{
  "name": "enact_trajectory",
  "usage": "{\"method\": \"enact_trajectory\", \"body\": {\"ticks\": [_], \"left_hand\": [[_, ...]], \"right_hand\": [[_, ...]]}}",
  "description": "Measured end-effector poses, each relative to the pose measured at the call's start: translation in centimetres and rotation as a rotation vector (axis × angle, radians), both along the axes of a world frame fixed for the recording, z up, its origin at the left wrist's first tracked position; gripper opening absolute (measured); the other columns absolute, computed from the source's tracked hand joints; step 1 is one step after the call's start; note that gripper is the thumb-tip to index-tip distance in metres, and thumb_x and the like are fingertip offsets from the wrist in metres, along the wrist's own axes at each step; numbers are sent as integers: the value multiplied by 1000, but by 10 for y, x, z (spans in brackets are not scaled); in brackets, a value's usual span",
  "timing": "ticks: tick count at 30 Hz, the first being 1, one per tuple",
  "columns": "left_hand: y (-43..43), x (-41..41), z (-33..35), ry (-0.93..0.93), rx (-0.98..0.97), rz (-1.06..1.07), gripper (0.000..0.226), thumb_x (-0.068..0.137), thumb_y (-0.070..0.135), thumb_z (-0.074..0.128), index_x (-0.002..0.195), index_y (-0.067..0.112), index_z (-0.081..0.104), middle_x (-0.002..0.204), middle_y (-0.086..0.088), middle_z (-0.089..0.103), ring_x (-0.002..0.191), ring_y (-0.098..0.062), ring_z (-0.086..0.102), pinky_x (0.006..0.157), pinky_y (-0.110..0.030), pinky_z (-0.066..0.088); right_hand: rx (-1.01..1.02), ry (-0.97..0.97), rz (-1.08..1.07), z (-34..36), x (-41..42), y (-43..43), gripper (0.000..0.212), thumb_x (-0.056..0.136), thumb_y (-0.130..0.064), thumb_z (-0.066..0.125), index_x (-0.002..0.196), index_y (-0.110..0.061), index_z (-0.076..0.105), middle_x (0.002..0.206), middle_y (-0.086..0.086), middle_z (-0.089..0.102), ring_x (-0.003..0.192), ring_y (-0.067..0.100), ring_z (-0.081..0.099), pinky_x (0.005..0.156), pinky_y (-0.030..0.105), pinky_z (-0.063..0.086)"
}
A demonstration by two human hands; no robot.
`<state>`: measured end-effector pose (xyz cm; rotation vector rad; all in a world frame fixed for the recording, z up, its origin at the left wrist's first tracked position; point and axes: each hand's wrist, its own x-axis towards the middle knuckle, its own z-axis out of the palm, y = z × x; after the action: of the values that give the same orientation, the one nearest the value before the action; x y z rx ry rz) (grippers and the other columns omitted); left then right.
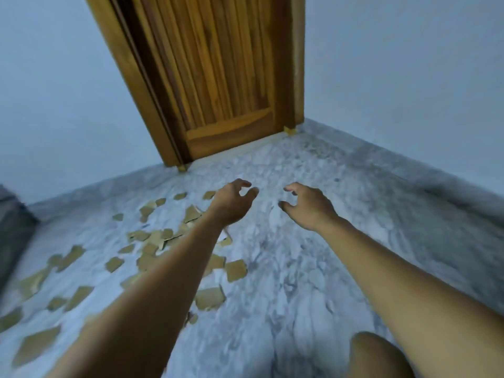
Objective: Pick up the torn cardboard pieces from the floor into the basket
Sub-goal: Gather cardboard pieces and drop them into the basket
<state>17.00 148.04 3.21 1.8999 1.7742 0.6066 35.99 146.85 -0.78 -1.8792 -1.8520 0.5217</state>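
Grey marbled floor (300, 268) fills the lower part of the view, and two bare arms stretch forward above it toward 12 o'clock. The left hand (231, 200) shows its back, with the fingers (244, 183) loosely curled downward and the thumb a little apart from them. Its grip is half wide and holds nothing. The right hand (308, 207) has nearly the same pose: palm down, fingers bent like a loose claw, also holding nothing. Whether either hand touches the floor, I cannot tell. The two hands are near each other, with bare floor between them.

The cardboard pieces (236, 270) lie scattered on the floor from 9 o'clock to 7 o'clock of the left hand, and many are beside or hidden under the left forearm. One small piece (208, 195) lies just beside this hand at 9 o'clock. From the right hand all the pieces are at 8 to 9 o'clock, well apart.

At 6 o'clock, by the bottom edge, a bare knee (379, 356) shows. At 12 o'clock a wooden door (212, 77) stands in the corner between pale blue walls (395, 77). At the 9 o'clock edge is a dark grey thing (13, 227), too blurred to name.
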Motion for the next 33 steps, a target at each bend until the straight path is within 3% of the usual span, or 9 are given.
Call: {"method": "enact_trajectory", "body": {"ticks": [3, 10, 16, 19, 22, 24, 28, 33], "left_hand": [[-13, -60, -5, -11, -18, 78, 48, 96, 51, 50, 133, 21, 56, 134, -8, 61, 118, -27, 59, 87, -30, 45], [-62, -231, -38, 0, -92, 201, 51, 97, 50, 49, 137, 18, 53, 137, -11, 58, 121, -27, 56, 91, -32, 42], [-97, -365, -84, -2, -191, 288, 56, 95, 54, 50, 137, 17, 53, 143, -12, 53, 127, -29, 53, 100, -35, 41], [-107, -412, -105, 3, -240, 280, 56, 95, 56, 49, 137, 20, 53, 142, -10, 54, 128, -27, 52, 96, -31, 39], [-116, -448, -122, 15, -296, 252, 55, 94, 56, 51, 137, 22, 53, 141, -9, 54, 127, -26, 52, 90, -27, 36], [-120, -465, -132, 6, -322, 236, 56, 92, 56, 55, 136, 22, 53, 142, -11, 53, 127, -27, 52, 95, -30, 40], [-121, -473, -157, -14, -405, 180, 59, 88, 52, 63, 137, 21, 52, 143, -11, 51, 128, -27, 52, 100, -33, 40], [-111, -447, -210, 39, -502, 72, 68, 82, 49, 72, 140, 22, 48, 142, -10, 51, 127, -27, 51, 99, -33, 41]], "right_hand": [[-32, -9, 109, -1, -55, 4, 55, 95, -53, 59, 143, -29, 47, 141, 2, 57, 120, 28, 58, 98, 48, 49], [-109, 1, 309, -29, -208, -7, 55, 91, -53, 61, 141, -31, 48, 137, -1, 59, 121, 26, 56, 98, 46, 50], [-206, -43, 418, -71, -334, -23, 55, 93, -49, 62, 143, -32, 47, 147, -1, 51, 127, 26, 54, 101, 44, 48], [-288, -63, 440, -94, -383, -32, 55, 92, -49, 61, 143, -33, 47, 149, -1, 49, 128, 26, 54, 102, 43, 48], [-329, -109, 443, -107, -419, -45, 50, 92, -47, 64, 138, -34, 50, 140, 0, 56, 121, 26, 56, 99, 42, 49], [-367, -149, 449, -115, -434, -50, 51, 91, -44, 64, 138, -32, 49, 134, 2, 59, 115, 27, 59, 97, 42, 51], [-441, -275, 460, -132, -436, -51, 61, 85, -40, 67, 142, -34, 46, 146, 2, 48, 125, 29, 53, 96, 42, 50], [-479, -510, 525, -177, -419, -36, 60, 88, -35, 64, 143, -39, 40, 146, 2, 48, 124, 29, 53, 85, 37, 44]]}}
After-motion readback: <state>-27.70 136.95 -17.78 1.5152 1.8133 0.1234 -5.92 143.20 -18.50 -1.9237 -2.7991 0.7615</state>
